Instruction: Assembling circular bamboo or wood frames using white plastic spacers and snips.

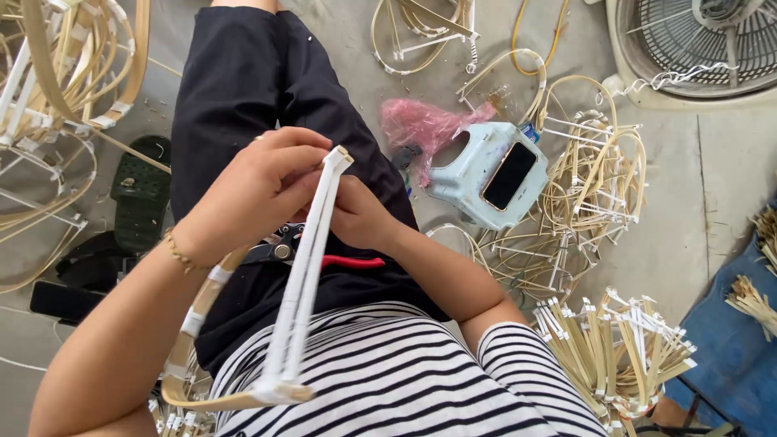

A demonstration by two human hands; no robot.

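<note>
Left hand (255,190) pinches top of white-wrapped bamboo frame (303,283); right hand (356,214) grips just behind. Frame hangs below grip, over lap. Pliers (312,255) under grip could slide off; loose wrap could unwind.

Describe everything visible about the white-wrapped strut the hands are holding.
The white-wrapped strut is two thin rods bound side by side in white tape. It runs steeply from the fingers down to a curved tan bamboo strip, joined there by a taped knot. The left hand and right hand pinch its upper end.
</note>
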